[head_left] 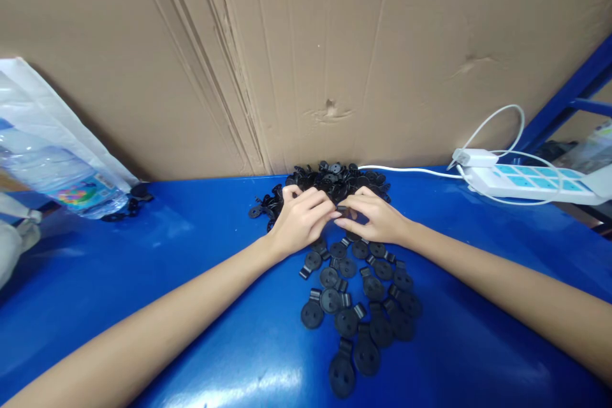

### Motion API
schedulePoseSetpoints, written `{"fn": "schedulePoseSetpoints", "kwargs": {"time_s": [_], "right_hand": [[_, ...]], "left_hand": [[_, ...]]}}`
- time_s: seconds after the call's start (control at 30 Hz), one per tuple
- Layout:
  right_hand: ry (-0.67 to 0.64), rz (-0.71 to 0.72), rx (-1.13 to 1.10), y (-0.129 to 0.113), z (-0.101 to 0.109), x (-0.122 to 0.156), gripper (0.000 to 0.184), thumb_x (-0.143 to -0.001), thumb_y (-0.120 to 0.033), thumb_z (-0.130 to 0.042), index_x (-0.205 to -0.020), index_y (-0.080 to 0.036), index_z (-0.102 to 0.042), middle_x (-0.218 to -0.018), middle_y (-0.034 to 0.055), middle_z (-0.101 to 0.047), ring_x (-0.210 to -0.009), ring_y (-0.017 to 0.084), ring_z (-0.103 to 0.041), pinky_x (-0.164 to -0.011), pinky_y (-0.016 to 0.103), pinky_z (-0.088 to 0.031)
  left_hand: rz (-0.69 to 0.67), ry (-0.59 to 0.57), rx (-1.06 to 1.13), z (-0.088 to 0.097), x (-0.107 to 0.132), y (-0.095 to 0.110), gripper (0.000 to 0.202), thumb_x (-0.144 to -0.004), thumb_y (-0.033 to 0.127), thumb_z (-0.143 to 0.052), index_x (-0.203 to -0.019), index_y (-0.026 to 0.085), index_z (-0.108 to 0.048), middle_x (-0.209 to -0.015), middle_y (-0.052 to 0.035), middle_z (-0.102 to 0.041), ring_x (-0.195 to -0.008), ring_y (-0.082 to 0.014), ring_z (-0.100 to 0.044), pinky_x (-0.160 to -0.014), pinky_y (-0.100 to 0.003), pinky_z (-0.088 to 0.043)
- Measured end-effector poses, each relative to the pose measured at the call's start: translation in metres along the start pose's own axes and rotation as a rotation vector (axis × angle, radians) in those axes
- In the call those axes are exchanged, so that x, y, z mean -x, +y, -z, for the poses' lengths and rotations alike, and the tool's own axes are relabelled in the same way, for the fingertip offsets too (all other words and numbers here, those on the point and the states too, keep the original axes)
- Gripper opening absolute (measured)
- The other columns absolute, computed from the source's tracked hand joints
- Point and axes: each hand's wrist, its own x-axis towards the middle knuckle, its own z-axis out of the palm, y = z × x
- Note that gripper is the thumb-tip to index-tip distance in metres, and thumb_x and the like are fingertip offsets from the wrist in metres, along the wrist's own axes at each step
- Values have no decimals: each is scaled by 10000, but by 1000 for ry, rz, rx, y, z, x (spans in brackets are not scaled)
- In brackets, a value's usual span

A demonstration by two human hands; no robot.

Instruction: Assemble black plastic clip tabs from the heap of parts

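Black plastic clips tangle beneath your left hand and right hand, which seem to pinch one between them; pulling hard could snag the others and scatter them.

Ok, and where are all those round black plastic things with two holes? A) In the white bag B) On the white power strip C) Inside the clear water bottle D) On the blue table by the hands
D: the round black plastic clips lie in a heap and a loose spread on the glossy blue table, right around the left hand and right hand.
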Motion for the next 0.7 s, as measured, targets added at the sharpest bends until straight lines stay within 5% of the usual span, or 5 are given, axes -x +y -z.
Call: {"fn": "schedulePoseSetpoints", "kwargs": {"time_s": [0.13,0.7], "right_hand": [[-52,31,-40,0,2,-1,237,-907,-397,-587,-935,-163,-617,-831,42,-661,-773,163,-589,-765,310,-391],[-18,176,66,-2,1,-2,279,-946,-270,-485,-688,-177,-538,-639,5,-545,-618,136,-465,-672,295,-369]], "left_hand": [[-38,-25,9,2,-1,1,288,-986,293,-449,-755,171,-571,-727,13,-626,-712,-117,-526,-763,-357,-231],[-129,-44,-9,3,-2,4,303,-991,285,-440,-729,165,-536,-705,23,-625,-715,-118,-530,-749,-338,-226]]}}
